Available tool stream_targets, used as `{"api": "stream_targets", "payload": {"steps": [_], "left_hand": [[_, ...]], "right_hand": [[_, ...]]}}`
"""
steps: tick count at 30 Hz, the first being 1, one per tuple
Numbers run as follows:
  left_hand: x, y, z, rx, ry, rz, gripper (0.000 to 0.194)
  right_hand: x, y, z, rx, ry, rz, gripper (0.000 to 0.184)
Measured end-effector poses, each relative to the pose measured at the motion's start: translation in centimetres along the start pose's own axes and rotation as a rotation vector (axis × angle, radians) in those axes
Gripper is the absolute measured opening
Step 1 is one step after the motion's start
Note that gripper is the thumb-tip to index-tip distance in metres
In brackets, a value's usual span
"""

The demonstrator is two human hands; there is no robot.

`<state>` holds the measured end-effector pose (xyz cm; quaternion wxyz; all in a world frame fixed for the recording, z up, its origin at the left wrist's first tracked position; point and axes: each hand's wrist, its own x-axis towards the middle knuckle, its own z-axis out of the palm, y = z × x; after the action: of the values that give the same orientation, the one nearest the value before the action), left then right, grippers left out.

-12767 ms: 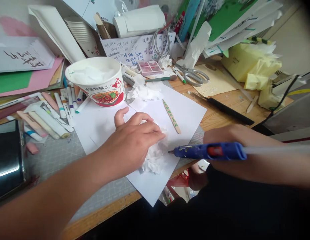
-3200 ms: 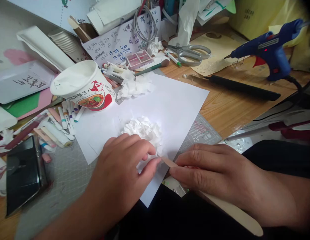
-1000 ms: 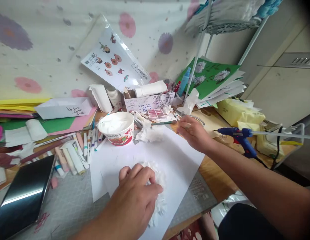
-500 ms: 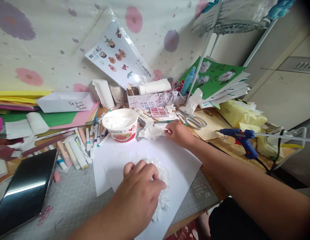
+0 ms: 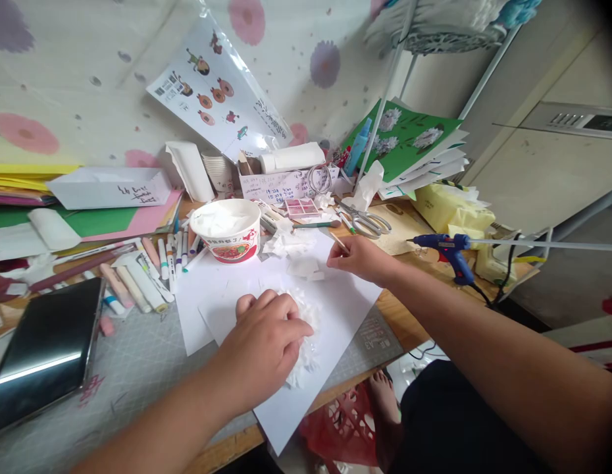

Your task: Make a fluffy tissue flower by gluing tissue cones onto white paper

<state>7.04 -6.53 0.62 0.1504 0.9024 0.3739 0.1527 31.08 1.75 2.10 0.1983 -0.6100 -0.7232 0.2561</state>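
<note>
My left hand rests with curled fingers on a ruffled white paper piece, hiding much of it. That piece lies on white paper sheets. Farther right, my right hand pinches a thin wooden stick, whose end sticks up above the fingers. Small white paper scraps lie just left of this hand, with crumpled white tissue behind them. A paper bowl with white contents stands at the sheets' far edge.
Scissors and a blue glue gun lie on the right. Several markers and a dark tablet are on the left, over a grey cutting mat. A long box stands behind.
My right hand has drawn back towards me from the crumpled tissue, and the stick now shows in its fingers. My left hand stays on the ruffled paper. The view has shifted right.
</note>
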Motion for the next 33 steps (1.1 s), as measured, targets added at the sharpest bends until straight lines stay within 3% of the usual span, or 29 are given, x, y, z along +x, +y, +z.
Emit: {"api": "stream_targets", "payload": {"steps": [4,8,12,15,17,20,23,25,29,33], "left_hand": [[0.0,-0.1,0.0,0.002,0.016,0.016,0.037],[0.0,-0.2,0.1,0.015,0.029,0.034,0.037],[-0.1,-0.4,0.2,0.029,0.022,0.035,0.036],[0.0,-0.5,0.2,0.026,0.023,0.033,0.035],[0.1,-0.5,0.1,0.022,0.02,0.034,0.032],[0.3,-0.5,-0.2,0.012,-0.003,0.025,0.023],[0.4,-0.4,-0.3,0.008,-0.025,0.012,0.023],[0.5,-0.4,-0.4,0.012,-0.021,0.017,0.026],[0.5,-0.5,-0.2,0.026,0.0,0.027,0.02],[0.4,-0.5,-0.1,0.039,0.017,0.037,0.014]], "right_hand": [[-1.3,0.0,-0.2,0.004,0.007,-0.004,0.014],[-1.2,-0.6,1.0,-0.055,-0.006,-0.035,0.023],[-1.3,-1.7,1.6,-0.052,-0.023,-0.014,0.006],[-3.0,-2.6,0.3,0.031,-0.077,-0.018,0.004],[-4.7,-3.2,-0.7,0.15,-0.143,-0.047,0.011],[-7.1,-3.6,-1.3,0.479,-0.418,-0.063,0.014],[-8.3,-3.7,-0.1,0.502,-0.601,0.012,0.011],[-8.3,-3.6,1.1,0.416,-0.58,0.05,0.01],[-7.8,-4.1,2.9,0.151,-0.367,0.087,0.004],[-8.2,-4.3,2.5,-0.042,-0.244,-0.051,0.005]]}}
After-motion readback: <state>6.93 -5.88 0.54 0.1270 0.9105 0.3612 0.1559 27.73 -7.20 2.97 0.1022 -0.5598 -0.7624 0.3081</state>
